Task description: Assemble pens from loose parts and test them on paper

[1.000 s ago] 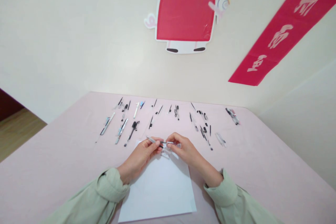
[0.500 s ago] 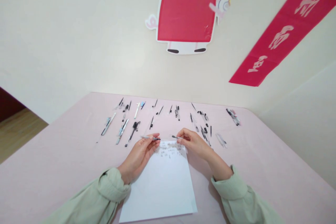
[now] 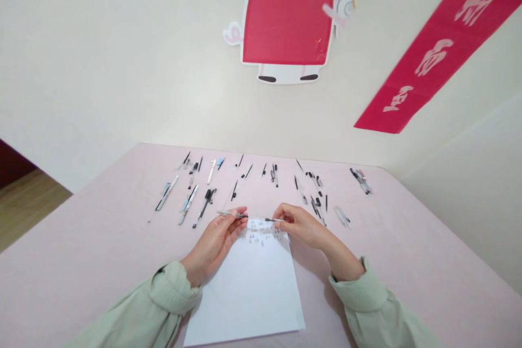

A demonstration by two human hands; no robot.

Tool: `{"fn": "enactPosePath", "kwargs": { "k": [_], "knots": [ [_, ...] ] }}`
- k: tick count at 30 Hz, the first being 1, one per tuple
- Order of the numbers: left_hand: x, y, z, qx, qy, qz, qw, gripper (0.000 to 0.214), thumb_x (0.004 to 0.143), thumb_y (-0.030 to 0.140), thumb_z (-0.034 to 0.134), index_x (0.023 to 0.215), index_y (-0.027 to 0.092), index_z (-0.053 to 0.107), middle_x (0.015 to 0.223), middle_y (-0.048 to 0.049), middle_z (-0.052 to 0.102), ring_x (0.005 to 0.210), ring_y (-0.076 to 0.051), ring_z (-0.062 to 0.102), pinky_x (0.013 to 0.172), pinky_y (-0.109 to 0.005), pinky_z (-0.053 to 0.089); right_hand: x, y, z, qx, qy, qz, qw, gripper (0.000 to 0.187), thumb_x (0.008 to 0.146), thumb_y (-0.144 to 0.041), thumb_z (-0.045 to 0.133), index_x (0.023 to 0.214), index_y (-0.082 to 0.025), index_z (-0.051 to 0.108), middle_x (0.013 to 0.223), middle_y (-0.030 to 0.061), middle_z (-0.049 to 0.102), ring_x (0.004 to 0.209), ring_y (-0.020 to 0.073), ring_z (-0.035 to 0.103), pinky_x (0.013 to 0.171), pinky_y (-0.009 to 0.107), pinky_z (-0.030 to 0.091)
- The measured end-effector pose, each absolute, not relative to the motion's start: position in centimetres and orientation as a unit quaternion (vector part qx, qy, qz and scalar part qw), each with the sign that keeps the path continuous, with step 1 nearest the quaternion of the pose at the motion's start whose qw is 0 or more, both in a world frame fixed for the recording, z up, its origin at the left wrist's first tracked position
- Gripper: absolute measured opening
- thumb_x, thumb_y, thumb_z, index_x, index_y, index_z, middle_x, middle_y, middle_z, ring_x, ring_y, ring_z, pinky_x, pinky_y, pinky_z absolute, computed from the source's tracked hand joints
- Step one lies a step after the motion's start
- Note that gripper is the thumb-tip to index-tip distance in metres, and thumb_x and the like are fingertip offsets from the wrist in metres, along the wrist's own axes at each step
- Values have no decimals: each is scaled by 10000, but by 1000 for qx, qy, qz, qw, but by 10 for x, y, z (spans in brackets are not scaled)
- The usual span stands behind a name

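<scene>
The left hand is pinching, between its thumb and fingers, a slim clear plastic pen piece with a dark end, and this dark end is pointing toward the right. The right hand is pinching, with thumb and fingertips together, a thin pale pen piece with a dark tip, which is pointing back toward the left. Both pieces are over the far end of a white rectangular paper sheet, near some small grey marks; the two dark ends face each other, and they are apart. The sheet lies on a bench covered with pale pink cloth. Beyond the left hand lies a group of black pen parts, and beyond the right hand lie some clear plastic pieces. For good handling, I judge that each pinch should be light but steady, because such thin round pieces can easily roll or turn in the fingers. It seems better to hold them low over the sheet, where a dropped small part would be easy to see. The dark ends look like the delicate places, so it is wise to grip behind them and not press on them sideways.
</scene>
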State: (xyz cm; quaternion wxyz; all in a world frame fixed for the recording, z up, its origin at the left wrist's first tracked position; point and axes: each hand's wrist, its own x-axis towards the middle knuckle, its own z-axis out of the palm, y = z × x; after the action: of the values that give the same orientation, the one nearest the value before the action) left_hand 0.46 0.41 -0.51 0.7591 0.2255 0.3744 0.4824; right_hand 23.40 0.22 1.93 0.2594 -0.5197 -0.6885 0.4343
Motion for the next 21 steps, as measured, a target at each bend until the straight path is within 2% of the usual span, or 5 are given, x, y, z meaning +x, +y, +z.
{"fn": "enactPosePath", "kwargs": {
  "k": [11, 21],
  "knots": [
    [5, 3, -2, 225, 376, 478, 761, 182, 910, 135, 550, 895, 114, 731, 957, -89, 694, 845, -115, 641, 864, -223, 537, 232, 2, 13, -513, -689, 439, 264, 54, 791, -200, 593, 839, -175, 592, 704, -22, 570, 633, 113, 492, 570, 219, 347],
    [3, 3, -7, 268, 351, 431, 787, 202, 911, 222, 581, 997, 110, 726, 894, -89, 699, 877, -132, 631, 868, -235, 522, 205, -6, 8, -492, -689, 430, 314, 68, 794, -151, 577, 853, -182, 589, 726, -25, 582, 662, 114, 521, 599, 219, 381]
  ]
}}
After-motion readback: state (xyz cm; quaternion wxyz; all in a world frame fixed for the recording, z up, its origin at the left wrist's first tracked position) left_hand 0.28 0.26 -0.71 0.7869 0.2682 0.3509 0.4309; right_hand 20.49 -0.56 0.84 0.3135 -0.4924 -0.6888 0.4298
